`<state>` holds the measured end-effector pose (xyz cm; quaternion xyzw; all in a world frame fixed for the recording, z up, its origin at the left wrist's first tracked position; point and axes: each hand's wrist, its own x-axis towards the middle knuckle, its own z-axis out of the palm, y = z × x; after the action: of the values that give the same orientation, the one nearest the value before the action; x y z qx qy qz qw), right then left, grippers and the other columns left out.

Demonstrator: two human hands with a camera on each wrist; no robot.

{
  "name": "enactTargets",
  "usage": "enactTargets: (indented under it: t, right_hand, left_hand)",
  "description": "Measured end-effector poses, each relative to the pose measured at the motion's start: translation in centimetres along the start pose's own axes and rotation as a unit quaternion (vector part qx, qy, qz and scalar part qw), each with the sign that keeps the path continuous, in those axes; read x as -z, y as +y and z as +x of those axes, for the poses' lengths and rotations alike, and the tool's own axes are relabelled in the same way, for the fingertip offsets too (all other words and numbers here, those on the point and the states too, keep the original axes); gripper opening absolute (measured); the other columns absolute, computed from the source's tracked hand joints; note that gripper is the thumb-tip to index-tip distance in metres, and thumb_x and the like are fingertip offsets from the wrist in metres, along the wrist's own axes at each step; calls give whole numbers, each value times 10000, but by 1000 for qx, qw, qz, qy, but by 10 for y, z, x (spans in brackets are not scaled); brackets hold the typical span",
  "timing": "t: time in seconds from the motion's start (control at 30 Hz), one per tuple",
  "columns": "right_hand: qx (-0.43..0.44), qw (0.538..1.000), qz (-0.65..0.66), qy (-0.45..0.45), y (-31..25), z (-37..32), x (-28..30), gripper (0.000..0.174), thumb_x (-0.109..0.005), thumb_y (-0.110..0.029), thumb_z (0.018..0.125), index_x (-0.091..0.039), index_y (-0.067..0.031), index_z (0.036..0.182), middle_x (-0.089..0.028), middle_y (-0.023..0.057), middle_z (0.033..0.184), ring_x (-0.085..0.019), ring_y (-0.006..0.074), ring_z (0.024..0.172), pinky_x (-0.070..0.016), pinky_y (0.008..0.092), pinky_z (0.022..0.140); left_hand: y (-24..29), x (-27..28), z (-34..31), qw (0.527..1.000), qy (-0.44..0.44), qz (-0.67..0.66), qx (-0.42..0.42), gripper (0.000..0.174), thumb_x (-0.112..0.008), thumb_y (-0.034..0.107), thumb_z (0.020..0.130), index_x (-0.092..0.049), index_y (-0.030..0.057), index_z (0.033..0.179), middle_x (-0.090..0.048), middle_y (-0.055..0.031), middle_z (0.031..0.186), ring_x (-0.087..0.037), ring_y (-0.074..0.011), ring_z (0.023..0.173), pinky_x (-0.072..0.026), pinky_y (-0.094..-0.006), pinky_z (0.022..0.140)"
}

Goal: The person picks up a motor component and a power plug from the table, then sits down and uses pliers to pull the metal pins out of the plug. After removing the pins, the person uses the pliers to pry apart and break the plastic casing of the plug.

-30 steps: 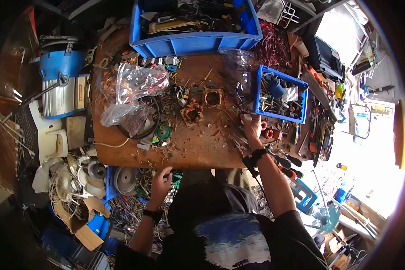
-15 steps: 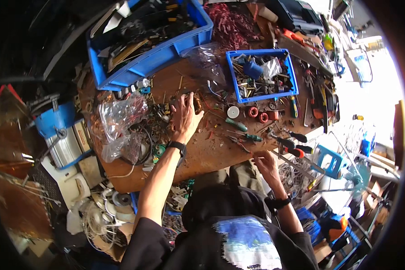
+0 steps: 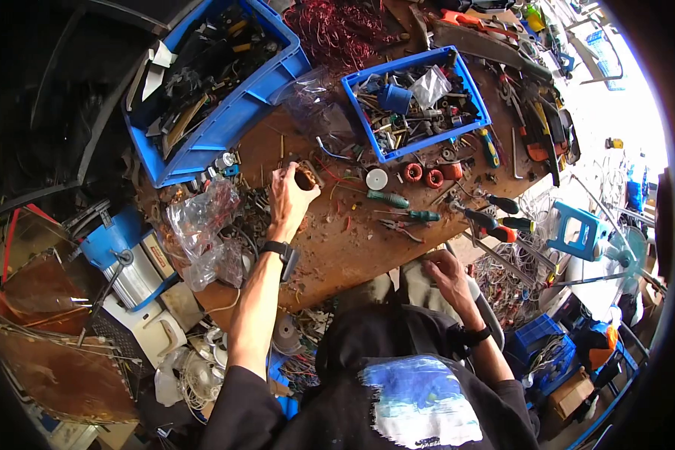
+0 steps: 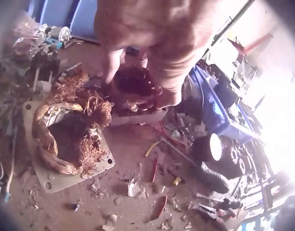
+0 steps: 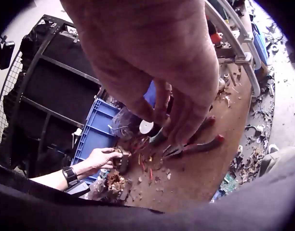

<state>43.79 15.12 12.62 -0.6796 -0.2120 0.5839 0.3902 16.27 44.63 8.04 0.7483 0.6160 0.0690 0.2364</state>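
My left hand (image 3: 286,201) grips a motor stator (image 3: 305,178) with dark copper windings, over the middle of the table. In the left wrist view the fingers and thumb come down on either side of its ring, above a square metal plate (image 4: 138,117). Beside it lies a second stator (image 4: 48,149), its copper wire frayed and bunched. My right hand (image 3: 450,277) hangs loosely curled by the table's front edge, above the lap, holding nothing. Nearest to it on the table are pliers (image 3: 403,231) with red-tipped handles and a green-handled screwdriver (image 3: 424,215).
A small blue crate (image 3: 379,152) of metal parts and a large blue crate (image 3: 225,142) stand at the back. A white disc (image 3: 376,179), red wire coils (image 3: 434,178) and another green screwdriver (image 3: 388,199) lie right of centre. Clear plastic bags (image 3: 202,217) cover the left side; scraps litter the wooden table (image 3: 345,259).
My left hand rose from below the table edge, reached over the stator and took hold of it. The right hand left the white disc and drew back toward the lap. The head view turned.
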Motion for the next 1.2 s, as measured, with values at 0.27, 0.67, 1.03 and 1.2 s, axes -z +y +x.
enactTargets:
  t: [0.27, 0.67, 1.03, 1.2]
  right_hand:
    - [-8, 993, 23, -115, -55, 32, -31, 337, -639, -228, 1019, -595, 16, 1247, -702, 59, 1069, -626, 107, 1006, -510, 282, 898]
    - [-125, 872, 385, -277, -117, 38, -113, 533, -438, -503, 1080, -529, -103, 1421, -584, 38, 1381, -557, 173, 1235, -456, 377, 1078]
    - [-101, 903, 259, -327, -153, 3, -91, 620, -289, -529, 1104, -474, -79, 1488, -570, 56, 1393, -546, 158, 1252, -438, 304, 1089]
    - [21, 879, 212, -427, -171, -7, -88, 656, -208, -528, 1110, -476, -43, 1460, -574, 104, 1385, -564, 196, 1248, -439, 356, 1108]
  left_hand:
    - [23, 41, -35, 988, 53, -133, -62, 657, -901, 288, 710, -647, 21, 1254, -665, -183, 1178, -652, -317, 1098, -532, -411, 976]
    - [142, 133, -154, 972, 25, -214, -91, 649, -886, 210, 733, -626, 69, 1310, -637, -140, 1226, -658, -310, 1102, -567, -410, 937]
    - [185, 139, -217, 970, 117, -213, -15, 766, -912, 199, 733, -554, 78, 1398, -578, -172, 1302, -587, -353, 1201, -510, -459, 1006]
    - [202, 145, -237, 973, 163, -161, 9, 808, -930, 200, 716, -538, 45, 1406, -588, -177, 1316, -592, -355, 1194, -502, -457, 1016]
